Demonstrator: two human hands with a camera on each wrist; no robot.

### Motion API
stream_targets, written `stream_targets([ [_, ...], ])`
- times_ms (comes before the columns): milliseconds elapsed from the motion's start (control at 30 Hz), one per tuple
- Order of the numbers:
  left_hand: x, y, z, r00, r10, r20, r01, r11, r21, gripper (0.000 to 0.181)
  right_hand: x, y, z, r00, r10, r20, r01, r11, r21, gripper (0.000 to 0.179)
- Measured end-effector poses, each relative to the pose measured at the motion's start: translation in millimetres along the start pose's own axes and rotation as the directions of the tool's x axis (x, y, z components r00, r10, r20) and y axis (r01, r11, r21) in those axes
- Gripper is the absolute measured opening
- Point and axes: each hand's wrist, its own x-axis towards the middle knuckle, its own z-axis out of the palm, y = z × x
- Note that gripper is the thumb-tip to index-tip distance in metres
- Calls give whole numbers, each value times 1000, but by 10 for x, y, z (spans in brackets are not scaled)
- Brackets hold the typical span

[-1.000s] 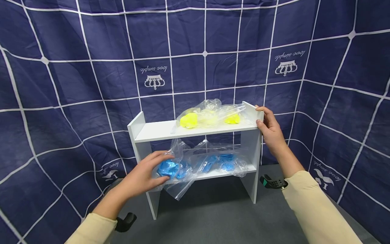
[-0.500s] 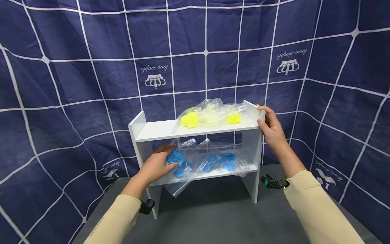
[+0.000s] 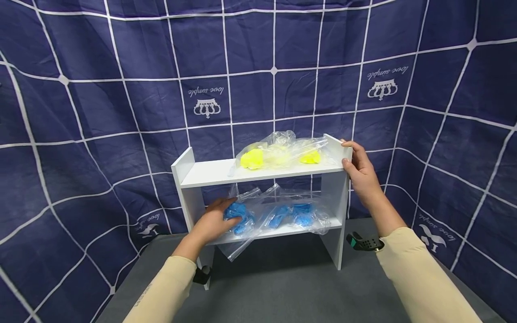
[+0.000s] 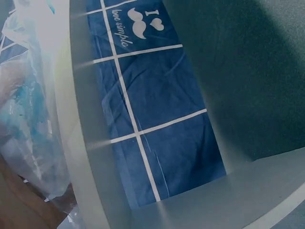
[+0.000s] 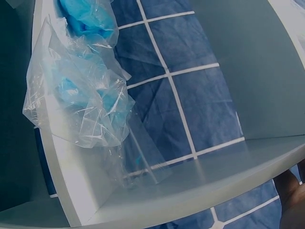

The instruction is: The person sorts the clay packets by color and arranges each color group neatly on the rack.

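Note:
A small white two-tier shelf (image 3: 262,176) stands in front of me. On its lower board, at the left end, my left hand (image 3: 215,220) grips a clear plastic bag of crumpled blue material (image 3: 242,220), thumb in front and fingers behind. A second clear bag with blue contents (image 3: 302,215) lies to its right; in the right wrist view this bag (image 5: 81,90) overhangs the board. My right hand (image 3: 361,172) holds the upper right side panel (image 3: 339,150), its thumb on the near edge and fingers around the outer side.
Clear bags with bright yellow lumps (image 3: 252,159) lie on the upper board, toward the middle and right. The shelf stands on a dark grey surface (image 3: 278,291). A navy curtain with white grid lines (image 3: 250,54) hangs behind and on both sides.
My left hand has moved right and further into the lower tier, pushing the left blue bag inward and away from the shelf's left end. The right hand has kept its hold on the side panel.

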Motion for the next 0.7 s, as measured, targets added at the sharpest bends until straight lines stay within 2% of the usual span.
stream_targets([
  [133,-7,5,-14,1000,3,0,-3,1000,0,78,11,8,-3,1000,-3,7,3,1000,-2,38],
  [333,-49,74,-53,1000,5,-13,-4,999,49,78,5,9,-46,1000,4,26,-2,997,-84,42],
  [433,-99,128,-86,998,41,-53,-36,995,95,74,-46,19,-90,999,19,40,-13,988,-152,48],
  [500,-156,155,-118,990,87,-107,-73,989,132,69,-110,37,-125,999,25,42,-16,978,-208,51],
  [567,-238,175,-162,973,154,-172,-123,976,178,63,-200,60,-170,999,32,38,-20,958,-285,53],
  [600,-286,179,-189,959,195,-206,-154,967,203,59,-253,73,-194,999,37,34,-24,945,-326,53],
  [633,-340,178,-218,942,234,-240,-179,957,228,57,-307,87,-219,999,38,26,-25,931,-365,54],
  [700,-455,155,-279,895,322,-308,-234,928,288,51,-425,112,-276,999,50,19,-35,888,-459,55],
])
